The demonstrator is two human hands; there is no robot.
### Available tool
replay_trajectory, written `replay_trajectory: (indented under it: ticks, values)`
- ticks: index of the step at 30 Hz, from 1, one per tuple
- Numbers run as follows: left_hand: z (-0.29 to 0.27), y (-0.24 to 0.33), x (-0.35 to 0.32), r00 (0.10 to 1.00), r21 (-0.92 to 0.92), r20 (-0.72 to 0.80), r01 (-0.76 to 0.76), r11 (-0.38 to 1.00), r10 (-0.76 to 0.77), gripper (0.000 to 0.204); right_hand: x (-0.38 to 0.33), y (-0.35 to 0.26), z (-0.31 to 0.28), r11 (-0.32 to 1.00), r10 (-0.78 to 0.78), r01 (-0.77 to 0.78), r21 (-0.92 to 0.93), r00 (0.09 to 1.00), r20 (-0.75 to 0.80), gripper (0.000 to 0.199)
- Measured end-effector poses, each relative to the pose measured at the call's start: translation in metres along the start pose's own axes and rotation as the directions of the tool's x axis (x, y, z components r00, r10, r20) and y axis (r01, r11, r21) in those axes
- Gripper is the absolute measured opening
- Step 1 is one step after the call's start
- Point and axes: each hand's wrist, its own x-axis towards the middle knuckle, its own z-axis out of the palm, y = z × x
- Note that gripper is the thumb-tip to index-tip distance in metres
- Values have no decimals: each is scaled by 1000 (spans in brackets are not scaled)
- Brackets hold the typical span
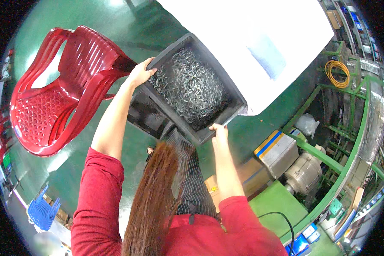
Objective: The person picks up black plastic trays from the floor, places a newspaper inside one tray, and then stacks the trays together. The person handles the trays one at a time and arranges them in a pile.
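Note:
A dark grey rectangular bin [221, 73] is in front of me, filled with a heap of small, shiny, silvery pieces [192, 87]. They look thin and curled; their exact kind is too small to tell. My left hand [141, 74] grips the rim at the bin's far left side, thumb over the edge. At the near right corner, my right hand [219, 131] has its fingers closed on the rim. Below the bin on the left, another dark container [146, 110] shows partly; the held bin hides the rest of it.
A white-covered table [226, 25] adjoins the bin on the right. Stacked red plastic chairs [68, 85] stand to the left. Along the right are a green metal frame [350, 158], a motor [303, 173], a box [277, 153] and a coiled orange hose [337, 74]. The floor [128, 34] is green.

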Motion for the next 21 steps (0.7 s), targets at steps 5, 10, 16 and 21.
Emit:
replay_trajectory:
  ticks: [5,10,16,21]
  values:
    - [2,0,3,999,28,7,46,999,-47,51,3,1,5,990,75,-85,-113,993,-92,40]
    - [4,8,-3,998,90,-47,-32,995,36,50,-14,-6,19,994,3,-32,-107,965,-263,37]
    - [22,-12,8,982,89,-21,-186,978,189,55,15,5,3,982,-171,129,-140,919,-354,8]
    - [-4,-25,-24,962,-858,-94,53,511,-257,58,16,-6,-11,980,-139,101,-173,965,-224,45]
